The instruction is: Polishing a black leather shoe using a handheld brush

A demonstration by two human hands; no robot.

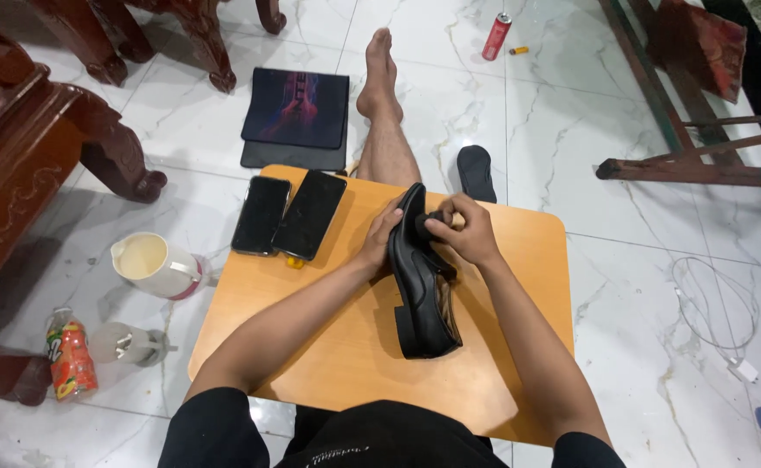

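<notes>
Left hand (pixel 378 238) grips the shoe (pixel 422 282) steady mid-table (pixel 328 347); right hand (pixel 467 230), closed on a dark pad (pixel 422 227), should rub the toe evenly.

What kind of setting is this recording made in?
Most likely a home living room. The person sits on a white marble-look tiled floor at a low wooden table, holding a black shoe in both hands, with carved dark wooden furniture and a cream jug nearby.
</notes>
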